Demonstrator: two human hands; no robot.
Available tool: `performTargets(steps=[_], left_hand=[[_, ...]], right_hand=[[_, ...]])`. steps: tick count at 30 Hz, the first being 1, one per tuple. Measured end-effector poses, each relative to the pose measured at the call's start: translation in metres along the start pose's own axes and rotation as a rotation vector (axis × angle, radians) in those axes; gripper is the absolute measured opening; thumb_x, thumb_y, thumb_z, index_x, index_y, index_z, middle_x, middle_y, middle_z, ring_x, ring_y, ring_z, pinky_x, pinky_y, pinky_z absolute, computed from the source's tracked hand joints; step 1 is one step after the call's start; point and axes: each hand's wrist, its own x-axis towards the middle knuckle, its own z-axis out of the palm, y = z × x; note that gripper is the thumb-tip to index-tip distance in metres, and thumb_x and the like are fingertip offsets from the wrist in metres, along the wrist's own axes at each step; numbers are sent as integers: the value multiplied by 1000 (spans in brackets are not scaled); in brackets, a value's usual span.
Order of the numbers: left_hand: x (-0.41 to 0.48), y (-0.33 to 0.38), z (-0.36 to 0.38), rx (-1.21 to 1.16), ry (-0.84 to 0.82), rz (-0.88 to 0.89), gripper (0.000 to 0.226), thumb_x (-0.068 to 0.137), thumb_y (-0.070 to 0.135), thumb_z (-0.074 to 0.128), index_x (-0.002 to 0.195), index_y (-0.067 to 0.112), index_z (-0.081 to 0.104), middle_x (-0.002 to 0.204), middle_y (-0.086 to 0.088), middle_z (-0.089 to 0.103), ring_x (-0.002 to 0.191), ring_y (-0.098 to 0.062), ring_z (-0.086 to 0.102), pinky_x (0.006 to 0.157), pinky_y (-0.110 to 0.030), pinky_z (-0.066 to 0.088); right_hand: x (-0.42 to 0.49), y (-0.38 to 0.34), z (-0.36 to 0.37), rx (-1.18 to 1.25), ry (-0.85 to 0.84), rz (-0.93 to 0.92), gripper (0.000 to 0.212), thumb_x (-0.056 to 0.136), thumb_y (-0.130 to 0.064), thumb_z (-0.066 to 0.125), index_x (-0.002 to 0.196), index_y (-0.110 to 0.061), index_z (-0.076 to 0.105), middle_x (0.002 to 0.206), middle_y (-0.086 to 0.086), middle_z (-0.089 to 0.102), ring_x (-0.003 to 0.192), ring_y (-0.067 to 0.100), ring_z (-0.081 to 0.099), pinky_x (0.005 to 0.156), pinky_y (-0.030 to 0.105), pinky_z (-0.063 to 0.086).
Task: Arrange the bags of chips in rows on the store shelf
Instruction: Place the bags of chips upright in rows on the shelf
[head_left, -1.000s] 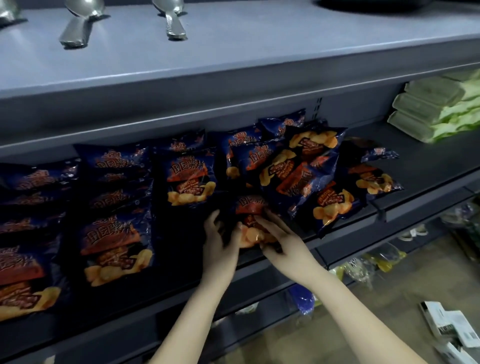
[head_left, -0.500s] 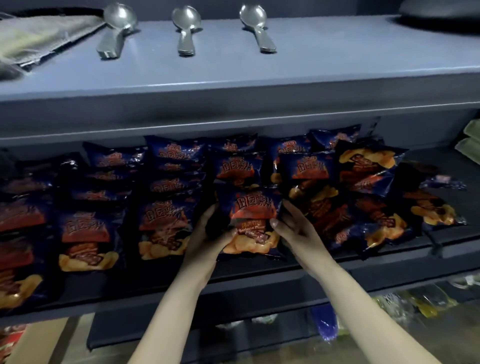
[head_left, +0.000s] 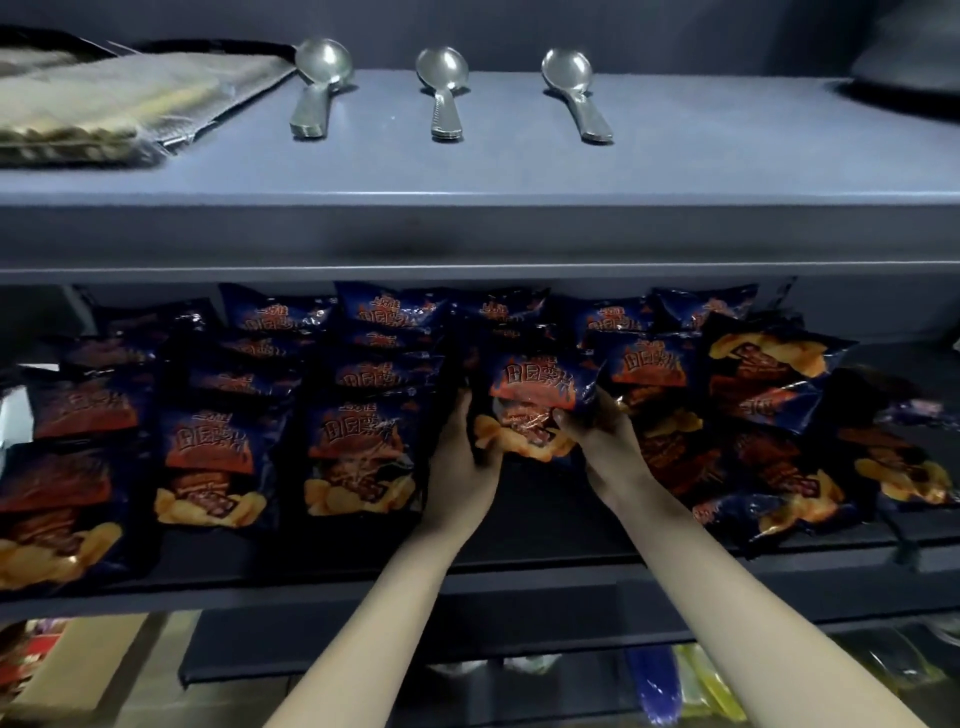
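A dark blue foil chip bag with orange-red lettering and printed golden chips (head_left: 535, 405) sits just above the centre of the view, held between both hands over the dark grey metal store shelf (head_left: 519, 519). The left hand (head_left: 462, 452) clasps the bag's lower left edge from about 8 o'clock, its grip closed on the foil with fingers wrapped behind. The right hand (head_left: 597, 431) pinches the lower right edge from about 4 o'clock, its grip likewise closed on the bag. The bag is upright, its lower edge lifted clear of the bare strip of shelf below it at 6 o'clock. At 9 o'clock, neat overlapping rows of matching chip bags (head_left: 208, 431) run front to back. At 3 o'clock, a loose heap of the same bags (head_left: 769, 415) lies tilted at mixed angles. On the upper grey shelf board (head_left: 675, 182) at 12 o'clock lie three shiny metal spoons (head_left: 444, 93), bowls away from the viewer, and at 10 o'clock a flat pack wrapped in clear plastic (head_left: 104, 104).
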Motion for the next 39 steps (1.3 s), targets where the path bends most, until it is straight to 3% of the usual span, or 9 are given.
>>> performTargets(steps=[5,9,13,16,20,25,33,36,39], left_hand=[[-17,-19,18,213,-84,173,70,93,13,50,148,31,10,156,11,-14,144,-8,-5,117,-30,17],[-20,-41,19,414,-116,280,60,92,11,49,145,29,28,155,7,-18,144,-16,-15,118,-39,16],[-21,-45,17,524,-107,239,62,93,15,46,147,30,20,149,17,-33,139,-12,-28,118,-33,2],[-22,-44,20,572,-56,229,63,91,16,48,147,29,22,150,12,-32,140,-16,-27,113,-30,-6],[-23,-44,23,639,-76,201,70,90,17,48,149,32,13,151,7,-33,139,-21,-29,115,-39,-1],[-23,-42,21,625,-111,189,75,92,18,44,147,40,-1,144,11,-43,137,-21,-34,110,-33,2],[-23,-43,21,584,-112,209,71,91,13,44,147,38,9,148,8,-34,137,-18,-33,115,-35,4],[-24,-44,21,497,-37,295,66,84,6,53,143,30,33,156,5,-9,144,-19,-13,116,-36,7],[-25,-34,28,388,7,336,59,83,2,55,136,27,44,153,12,9,144,-14,5,114,-32,12]], right_hand=[[14,5,11,-72,-62,54,45,87,4,57,129,-12,49,122,9,61,111,22,58,95,38,47],[20,10,16,-267,-59,19,42,88,-2,58,125,-21,51,119,3,62,113,20,57,98,38,46],[21,14,24,-460,75,-70,68,80,-15,72,137,-26,37,121,-4,56,113,15,53,97,36,46],[21,22,28,-510,144,-112,62,78,-17,74,130,-25,40,121,3,58,111,21,57,95,41,49],[20,28,28,-512,145,-108,59,78,-20,73,128,-23,42,119,4,58,109,20,58,94,42,49],[16,29,27,-526,143,-100,58,81,-18,72,131,-18,43,117,4,60,108,20,60,94,40,50],[11,21,19,-574,100,-62,54,85,-12,65,134,-11,43,114,4,62,106,16,60,85,22,46],[4,8,12,-537,84,-108,52,85,-11,64,132,-11,44,113,3,63,105,15,61,86,23,49],[-7,-16,-2,-530,100,-182,44,86,-2,59,127,-15,47,106,-1,61,90,8,60,74,7,46]])
